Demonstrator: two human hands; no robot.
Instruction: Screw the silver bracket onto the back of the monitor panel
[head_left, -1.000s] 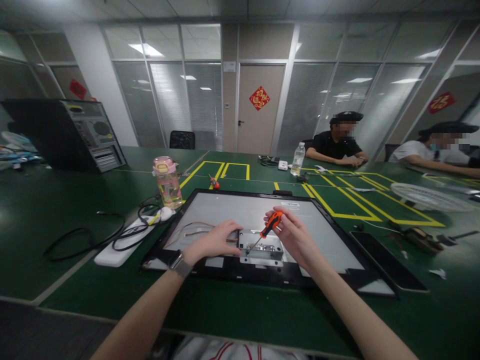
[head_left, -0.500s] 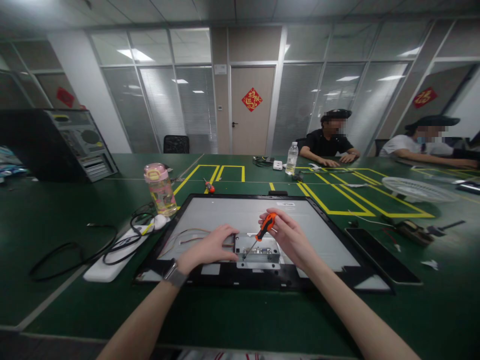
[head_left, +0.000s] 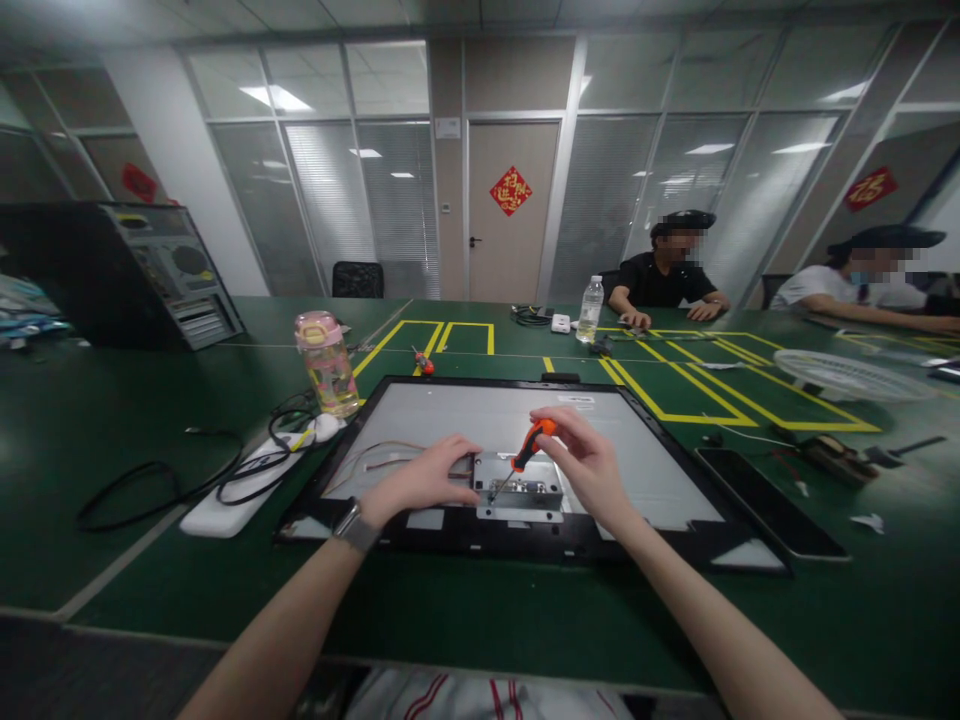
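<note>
A flat display panel (head_left: 420, 412) with a grey back and black frame lies in front of me. On its lower middle sits a silvery metal bracket (head_left: 536, 499) with a row of connectors or screws along it. My left hand (head_left: 420, 483) grips the bracket's left end, thumb at the near corner and fingers at the far one. My right hand (head_left: 585, 462) holds an orange-and-black screwdriver (head_left: 534, 442) by its handle. Tilted down to the left, its shaft reaches the bracket's near left part; exact tip contact is too small to tell. Thin wires (head_left: 379, 450) run left from the bracket.
Left of the panel are a pink-lidded bottle (head_left: 328, 365), a white power strip (head_left: 225, 512) with black cables, and a computer case (head_left: 169, 280). A second screwdriver (head_left: 425, 363) lies beyond. A black slab (head_left: 772, 503) lies right. Two people sit across the table.
My view has shifted slightly, so the scene sits a little differently. Both hands keep their hold, with the screwdriver still at the bracket's left part. One person's hand across the table has moved.
</note>
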